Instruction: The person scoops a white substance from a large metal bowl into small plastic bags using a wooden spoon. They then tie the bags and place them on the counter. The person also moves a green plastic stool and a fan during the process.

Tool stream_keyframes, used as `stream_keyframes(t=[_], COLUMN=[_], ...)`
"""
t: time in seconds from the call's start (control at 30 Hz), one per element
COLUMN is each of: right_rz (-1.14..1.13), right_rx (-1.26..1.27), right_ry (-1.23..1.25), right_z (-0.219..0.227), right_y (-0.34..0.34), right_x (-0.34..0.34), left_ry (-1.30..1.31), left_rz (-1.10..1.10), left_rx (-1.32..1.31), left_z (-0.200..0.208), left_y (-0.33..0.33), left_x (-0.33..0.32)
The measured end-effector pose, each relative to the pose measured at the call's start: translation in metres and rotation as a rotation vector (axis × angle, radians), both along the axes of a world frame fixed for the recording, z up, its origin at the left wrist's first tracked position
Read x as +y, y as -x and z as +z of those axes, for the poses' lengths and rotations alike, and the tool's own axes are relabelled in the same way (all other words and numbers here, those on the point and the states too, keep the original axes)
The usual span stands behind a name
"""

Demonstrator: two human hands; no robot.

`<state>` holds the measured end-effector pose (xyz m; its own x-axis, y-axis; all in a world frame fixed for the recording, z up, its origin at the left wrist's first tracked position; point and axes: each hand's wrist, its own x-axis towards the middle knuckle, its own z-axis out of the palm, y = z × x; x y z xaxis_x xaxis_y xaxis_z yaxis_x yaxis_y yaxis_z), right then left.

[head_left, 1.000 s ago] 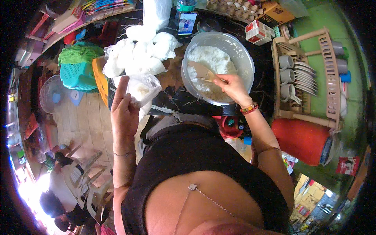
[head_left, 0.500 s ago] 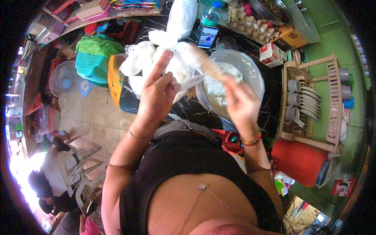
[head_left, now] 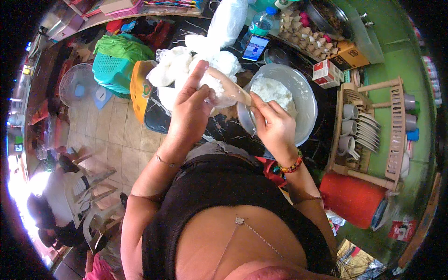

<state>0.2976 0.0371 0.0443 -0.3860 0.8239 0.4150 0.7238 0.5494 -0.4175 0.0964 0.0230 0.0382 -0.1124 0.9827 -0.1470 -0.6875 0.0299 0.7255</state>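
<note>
My left hand (head_left: pixel 190 106) is closed round the edge of a small clear plastic bag (head_left: pixel 226 101), index finger stretched up along it. Some white, crumbly stuff shows in or at the bag. My right hand (head_left: pixel 276 122) pinches the handle end of a wooden spatula (head_left: pixel 233 87). The spatula's blade slants up and left, at the bag's mouth beside my left fingers. Below and right of it, a large metal basin (head_left: pixel 305 112) holds a heap of white, powdery stuff (head_left: pixel 273 92). Filled white plastic bags (head_left: pixel 169 70) lie together beyond my left hand.
A phone (head_left: pixel 255 47) leans against a bottle (head_left: pixel 262 22) behind the basin. Egg trays (head_left: pixel 298 35) and a small carton (head_left: pixel 327 73) stand far right. A dish rack (head_left: pixel 368 126) with cups and plates is on the right. A teal basket (head_left: pixel 112 70) stands left; a person sits lower left.
The wooden spatula, blurred by motion before, is sharper and lower, angled toward the bag. My right hand has shifted slightly left and turned. The whole view has shifted a little.
</note>
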Motion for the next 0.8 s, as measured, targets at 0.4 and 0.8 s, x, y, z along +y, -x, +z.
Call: stream_keyframes(t=[0.4,0.8], right_rz=[0.023,-0.012], right_rx=[0.018,0.213], right_ry=[0.032,0.131], right_z=[0.021,0.005], right_y=[0.004,0.004], right_x=[-0.005,-0.004], left_ry=[0.023,0.065], left_rz=[0.201,0.117], left_rx=[0.343,0.216], left_z=[-0.032,-0.016], left_y=[-0.006,0.013], left_x=[0.004,-0.003])
